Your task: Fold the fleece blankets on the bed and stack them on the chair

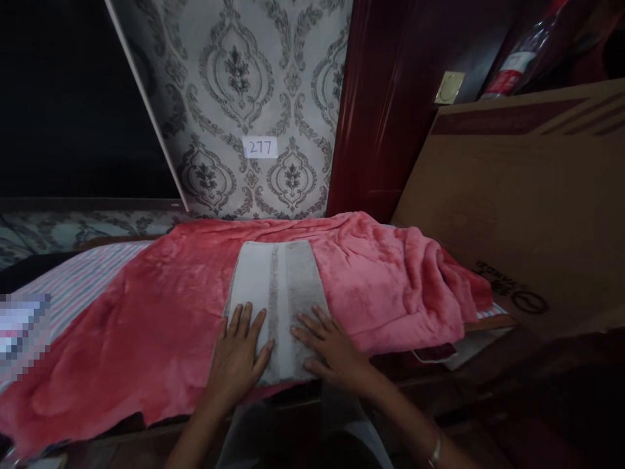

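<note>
A folded grey-and-white cloth (pixel 300 280), towel-like with a fuzzy grey side and pale bands, lies flat on a pink plush blanket (pixel 161 326). My left hand (pixel 239 355) rests palm down on the cloth's lower left part, its fingers spread. On the lower right part lies my right hand (pixel 336 352), also flat with fingers apart. Both hands touch the cloth near its front edge, and neither grips it. The blanket is smooth on the left and bunched into folds on the right.
A striped cloth (pixel 83 273) shows under the blanket at left. A large cardboard box (pixel 527 208) leans at right, with a plastic bottle (pixel 512 71) behind it. A dark television screen (pixel 83 98) stands at left, and a paper marked 277 (pixel 260 147) is on the wall.
</note>
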{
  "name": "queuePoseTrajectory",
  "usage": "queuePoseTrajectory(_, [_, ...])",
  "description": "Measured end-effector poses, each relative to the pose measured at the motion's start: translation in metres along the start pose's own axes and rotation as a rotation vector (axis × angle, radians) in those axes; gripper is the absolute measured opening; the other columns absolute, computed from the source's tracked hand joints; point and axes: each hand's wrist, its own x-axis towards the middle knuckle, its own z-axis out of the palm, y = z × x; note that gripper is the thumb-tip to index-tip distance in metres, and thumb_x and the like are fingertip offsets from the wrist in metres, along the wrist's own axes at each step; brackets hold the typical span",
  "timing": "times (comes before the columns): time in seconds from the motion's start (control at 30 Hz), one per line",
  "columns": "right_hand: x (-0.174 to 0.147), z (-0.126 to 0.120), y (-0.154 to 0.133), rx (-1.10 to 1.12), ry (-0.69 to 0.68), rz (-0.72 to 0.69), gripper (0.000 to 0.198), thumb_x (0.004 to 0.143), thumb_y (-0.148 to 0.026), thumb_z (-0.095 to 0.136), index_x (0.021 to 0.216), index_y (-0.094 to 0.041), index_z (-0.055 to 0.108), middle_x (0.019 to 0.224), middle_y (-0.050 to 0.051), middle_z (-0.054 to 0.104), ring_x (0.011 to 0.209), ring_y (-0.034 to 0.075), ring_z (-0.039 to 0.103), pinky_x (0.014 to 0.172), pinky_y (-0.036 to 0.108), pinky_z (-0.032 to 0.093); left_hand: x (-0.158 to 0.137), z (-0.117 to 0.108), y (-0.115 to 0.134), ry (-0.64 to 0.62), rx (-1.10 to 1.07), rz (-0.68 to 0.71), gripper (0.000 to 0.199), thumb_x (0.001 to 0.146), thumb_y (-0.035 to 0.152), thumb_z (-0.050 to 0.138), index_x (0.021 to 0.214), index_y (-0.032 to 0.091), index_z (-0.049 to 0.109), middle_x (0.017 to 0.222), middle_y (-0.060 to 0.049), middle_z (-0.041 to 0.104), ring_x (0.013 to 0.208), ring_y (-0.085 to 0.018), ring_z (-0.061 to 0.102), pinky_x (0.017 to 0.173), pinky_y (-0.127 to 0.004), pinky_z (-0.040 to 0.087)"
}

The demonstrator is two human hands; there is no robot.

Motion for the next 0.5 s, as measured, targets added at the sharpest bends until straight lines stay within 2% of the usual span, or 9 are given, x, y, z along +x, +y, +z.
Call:
queuePoseTrajectory(0.1, [-0.037,0.008,-0.006,0.078,0.044,-0.023,0.061,0.097,-0.049,0.056,0.154,-0.040,0.039,0.166,-0.002,0.026,0.156,0.029,0.007,0.122,0.059,0.021,0.001,-0.002,0.000,-0.023,-0.040,-0.025,0.058,0.096,0.047,0.046,0.146,0.019,0.054,0.156,-0.019,0.044,0.147,-0.039,0.035,0.115,-0.064,0.034])
queuePoseTrajectory(0.2, [-0.054,0.010,0.011,0.186,0.157,-0.033,0.050,0.101,-0.046,0.047,0.150,-0.037,0.047,0.162,0.002,0.037,0.154,0.025,0.023,0.121,0.055,0.028,-0.003,-0.008,-0.009,-0.059,-0.132,-0.015,0.054,0.097,0.048,0.044,0.144,0.022,0.056,0.155,-0.014,0.046,0.147,-0.036,0.037,0.116,-0.062,0.034])
queuePoseTrajectory(0.27, [-0.056,0.009,0.032,0.207,0.286,0.030,0.049,0.103,-0.042,0.042,0.150,-0.034,0.048,0.157,0.005,0.045,0.150,0.025,0.033,0.120,0.055,0.032,-0.010,-0.013,-0.024,-0.084,-0.233,0.014,0.050,0.099,0.046,0.041,0.141,0.025,0.059,0.153,-0.010,0.050,0.146,-0.030,0.041,0.117,-0.056,0.037])
queuePoseTrajectory(0.37, [-0.048,0.011,0.063,0.131,0.426,0.123,0.052,0.101,-0.036,0.042,0.152,-0.030,0.047,0.153,0.008,0.050,0.147,0.026,0.038,0.119,0.057,0.033,-0.022,-0.020,-0.055,-0.075,-0.327,-0.027,0.049,0.100,0.042,0.035,0.137,0.023,0.062,0.154,-0.008,0.049,0.142,-0.025,0.046,0.115,-0.046,0.042])
queuePoseTrajectory(0.43, [-0.039,0.013,0.075,0.055,0.435,0.157,0.054,0.098,-0.031,0.044,0.151,-0.025,0.048,0.154,0.010,0.049,0.147,0.027,0.038,0.119,0.057,0.032,-0.026,-0.022,-0.075,-0.073,-0.303,-0.078,0.051,0.100,0.038,0.033,0.139,0.021,0.061,0.154,-0.010,0.049,0.139,-0.025,0.050,0.113,-0.043,0.045])
queuePoseTrajectory(0.5, [-0.031,0.014,0.078,-0.016,0.385,0.186,0.058,0.094,-0.026,0.045,0.152,-0.023,0.047,0.156,0.011,0.046,0.148,0.028,0.036,0.120,0.055,0.031,-0.028,-0.024,-0.088,-0.100,-0.242,-0.079,0.052,0.098,0.033,0.033,0.141,0.020,0.058,0.152,-0.012,0.052,0.136,-0.026,0.054,0.110,-0.043,0.048])
